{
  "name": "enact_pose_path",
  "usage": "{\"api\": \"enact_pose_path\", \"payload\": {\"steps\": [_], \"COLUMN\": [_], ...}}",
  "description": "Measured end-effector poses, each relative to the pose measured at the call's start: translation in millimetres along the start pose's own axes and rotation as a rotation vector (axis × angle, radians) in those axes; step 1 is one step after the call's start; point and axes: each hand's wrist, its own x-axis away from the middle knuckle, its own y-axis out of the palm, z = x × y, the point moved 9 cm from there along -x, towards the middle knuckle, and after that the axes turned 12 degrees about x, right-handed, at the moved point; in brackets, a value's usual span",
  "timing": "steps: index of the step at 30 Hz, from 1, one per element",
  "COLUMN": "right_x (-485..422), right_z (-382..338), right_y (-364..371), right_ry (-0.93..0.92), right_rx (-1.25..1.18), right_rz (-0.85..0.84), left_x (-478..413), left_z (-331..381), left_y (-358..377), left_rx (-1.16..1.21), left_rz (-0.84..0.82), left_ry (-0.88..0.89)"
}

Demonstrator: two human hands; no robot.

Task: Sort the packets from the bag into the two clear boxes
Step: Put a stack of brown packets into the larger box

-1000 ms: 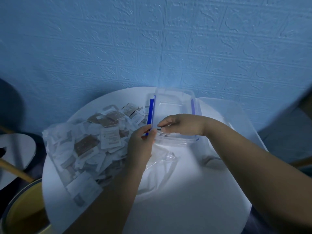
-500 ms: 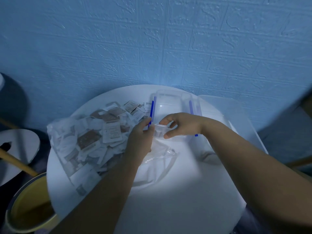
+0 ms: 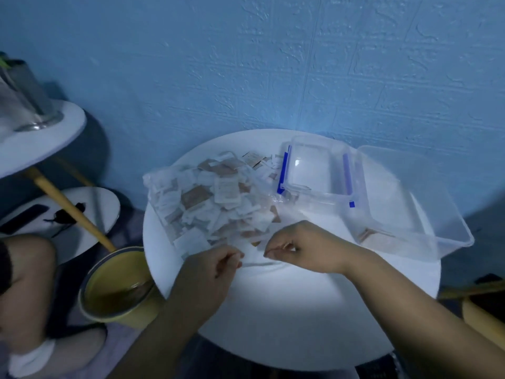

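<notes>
Far left, on the floor, a yellow bucket [image 3: 114, 285] stands just beside the round white table [image 3: 273, 310]; I judge it plays no part in the sort. On the table's left half lies the clear bag [image 3: 164, 181], flat on its side and stuffed with white and brown packets [image 3: 224, 190]. Its near end faces me, which makes it easy to reach.

My left hand [image 3: 210, 272] has its fingers curled, thumb against forefinger, pinching what looks like the thin film at the bag's mouth. My right hand [image 3: 297, 247], near it, pinches the same edge in the same way. I read this as a grip for drawing the mouth apart.

Further right, the small clear box [image 3: 314, 173] with blue clips looks empty. It sits just beside the large clear box [image 3: 410, 209], which has a few brown packets in it. I cannot tell whether the two boxes touch, but both sit close by the bag, which keeps each drop short.
</notes>
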Motion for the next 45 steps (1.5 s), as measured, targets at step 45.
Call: {"api": "enact_pose_path", "payload": {"steps": [45], "right_x": [-25.5], "right_z": [14.6], "right_y": [9.6], "right_ry": [0.154], "right_rx": [0.068], "right_rz": [0.181], "left_x": [-32.3], "left_z": [-13.8], "left_y": [18.3], "left_rx": [-0.519], "left_rz": [-0.141], "left_ry": [0.325]}}
